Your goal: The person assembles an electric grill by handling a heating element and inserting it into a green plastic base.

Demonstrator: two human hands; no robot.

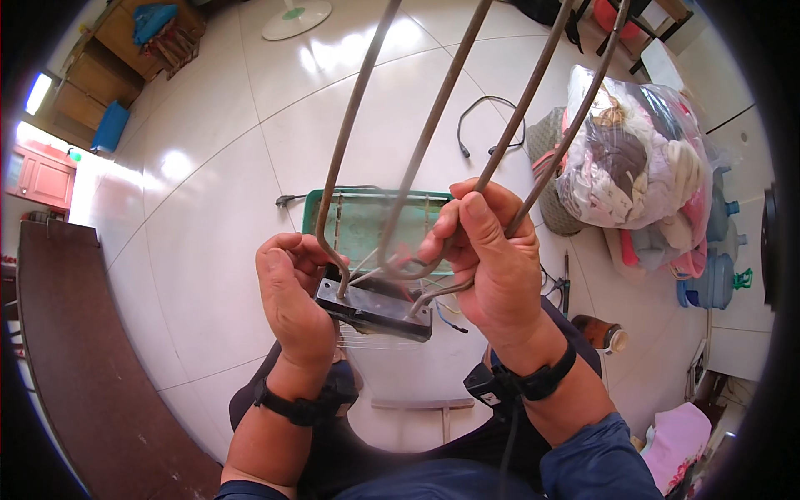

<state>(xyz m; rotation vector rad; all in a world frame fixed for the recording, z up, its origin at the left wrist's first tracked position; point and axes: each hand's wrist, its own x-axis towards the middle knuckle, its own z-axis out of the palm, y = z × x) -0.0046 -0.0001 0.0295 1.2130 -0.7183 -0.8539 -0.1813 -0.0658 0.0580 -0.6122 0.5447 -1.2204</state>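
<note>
In front of me is a tubular metal heating element [442, 108], with long brown rods bent into loops and running away from me. Two rod ends enter a black rectangular end block [375, 310] at its near end. My left hand [293, 308] is closed at the block's left end, its fingertips behind the left rod. The rods on the right are gripped by my right hand [508, 271], thumb up and fingers wrapped round them. Loose wires [446, 310] show beside the block. Beyond and below it lies a shallow green tray [312, 208], partly hidden by the rods and hands.
A black cable [460, 125] lies on the tiled floor. To the right are a clear bag of clothes [625, 158], blue water jugs [708, 279] and a dark brown jar [593, 331]. A long brown bench [75, 358] stands at left. A white round base [297, 18] is far off.
</note>
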